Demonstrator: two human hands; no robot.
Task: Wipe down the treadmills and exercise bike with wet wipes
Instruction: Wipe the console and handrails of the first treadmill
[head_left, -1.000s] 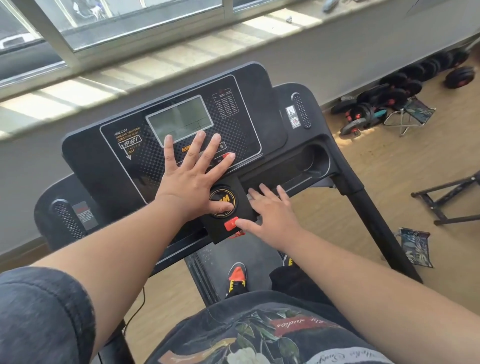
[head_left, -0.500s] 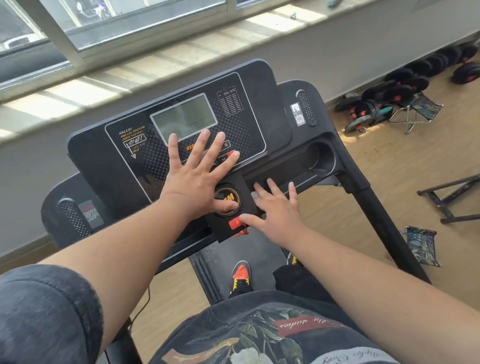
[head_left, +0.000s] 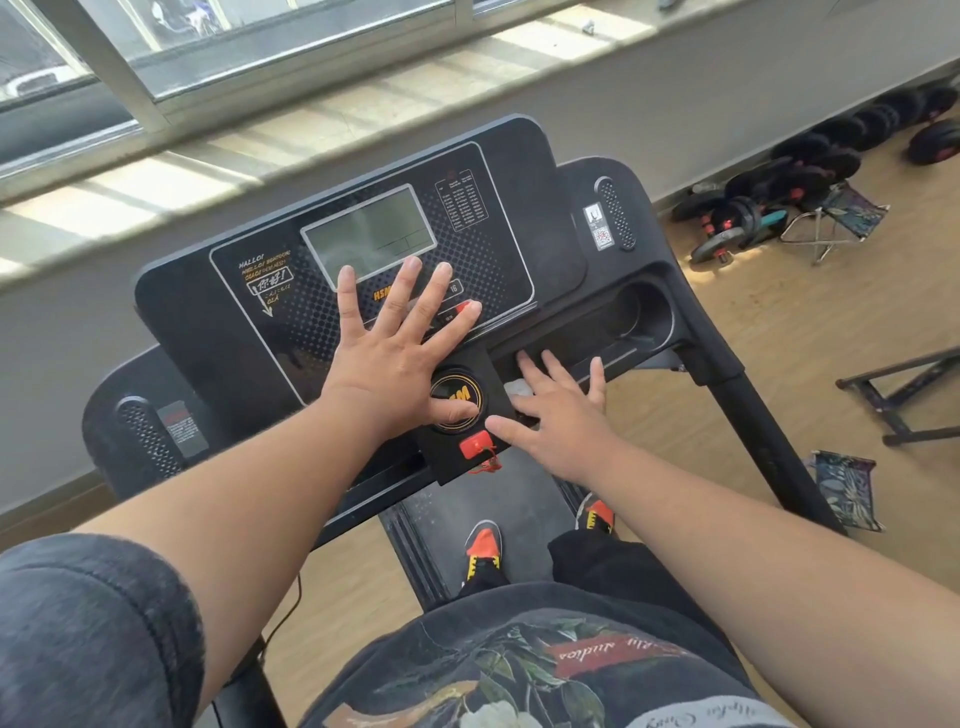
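Both hands, left (head_left: 387, 358) and right (head_left: 558, 415), flat, fingers spread, arms outstretched
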